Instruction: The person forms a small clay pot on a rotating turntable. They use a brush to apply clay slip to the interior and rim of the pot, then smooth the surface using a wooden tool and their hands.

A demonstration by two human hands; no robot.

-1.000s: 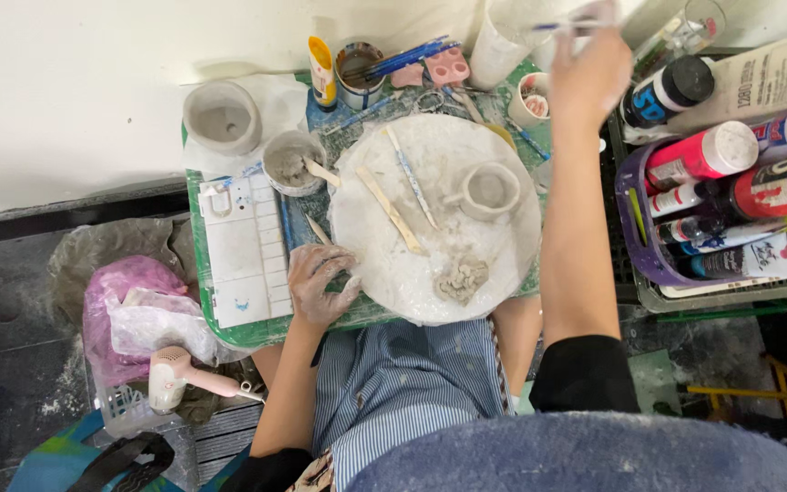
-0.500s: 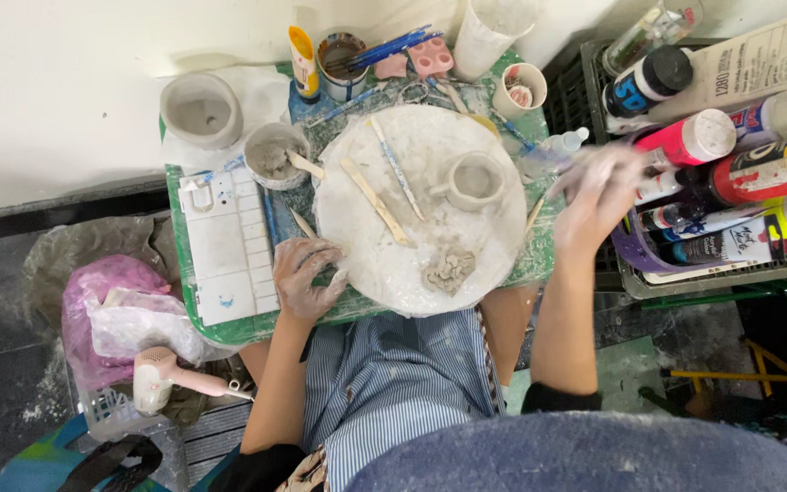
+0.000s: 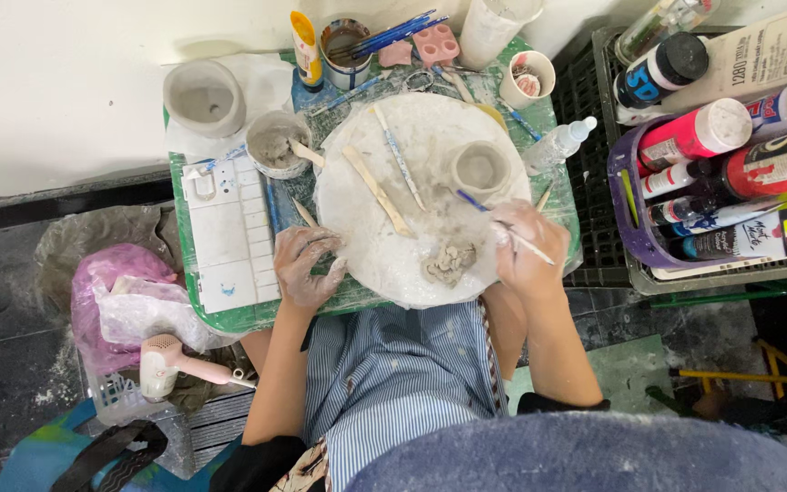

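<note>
Over the round board (image 3: 384, 246), right hand (image 3: 526, 246) returned gripping a brush (image 3: 503, 223); left hand (image 3: 307, 269) stays open.

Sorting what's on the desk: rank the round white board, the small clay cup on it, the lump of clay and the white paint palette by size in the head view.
1. Round white board
2. White paint palette
3. Small clay cup
4. Lump of clay

The cup and the lump look nearly alike, so their order is unsure.

Matt wet clay cup (image 3: 479, 169); rough clay-smeared round board (image 3: 384, 246); glossy plastic bottles (image 3: 699, 134)
</note>
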